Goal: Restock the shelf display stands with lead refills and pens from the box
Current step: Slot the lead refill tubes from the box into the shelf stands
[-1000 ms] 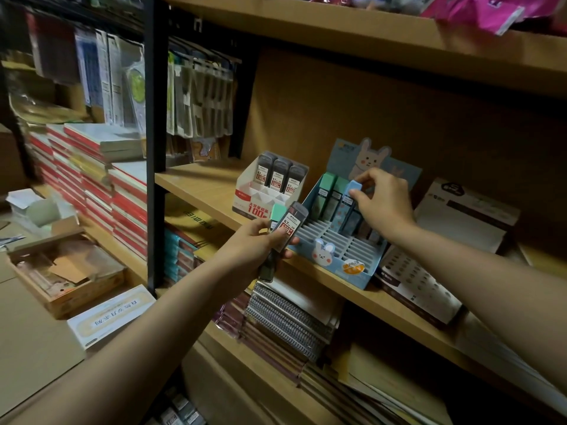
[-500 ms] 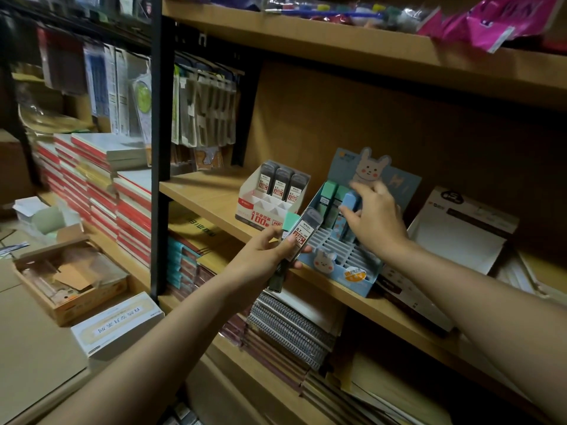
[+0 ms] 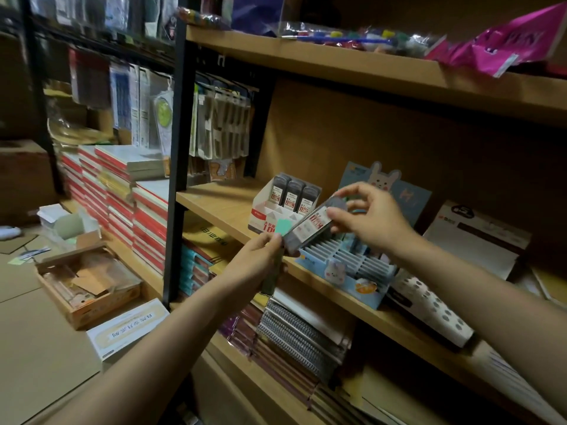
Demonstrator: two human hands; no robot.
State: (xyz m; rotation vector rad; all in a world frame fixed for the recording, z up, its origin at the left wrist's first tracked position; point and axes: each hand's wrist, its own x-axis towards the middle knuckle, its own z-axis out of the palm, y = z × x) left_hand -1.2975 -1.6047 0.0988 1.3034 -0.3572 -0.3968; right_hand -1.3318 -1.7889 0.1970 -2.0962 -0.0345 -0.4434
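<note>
My left hand (image 3: 257, 265) grips a small bunch of lead refill cases in front of the shelf, among them a grey one (image 3: 310, 230) and a teal one (image 3: 283, 226). My right hand (image 3: 371, 219) pinches the top end of the grey case, which lies tilted between both hands. Behind them stands a white display stand (image 3: 270, 214) with three dark refill cases (image 3: 294, 194) in its back row. To its right is the blue rabbit display stand (image 3: 346, 277) with a white slotted grid; my right hand hides its back rows.
The wooden shelf (image 3: 221, 204) carries a white printed box (image 3: 472, 237) and a dotted box (image 3: 429, 305) at the right. Spiral notebooks (image 3: 294, 332) fill the shelf below. Stacked books (image 3: 122, 194) sit left of a black post (image 3: 176, 148). An open cardboard box (image 3: 86, 286) is on the floor.
My right hand left the blue stand's back row and came forward to take hold of the grey case in my left hand. The view shifted slightly upward.
</note>
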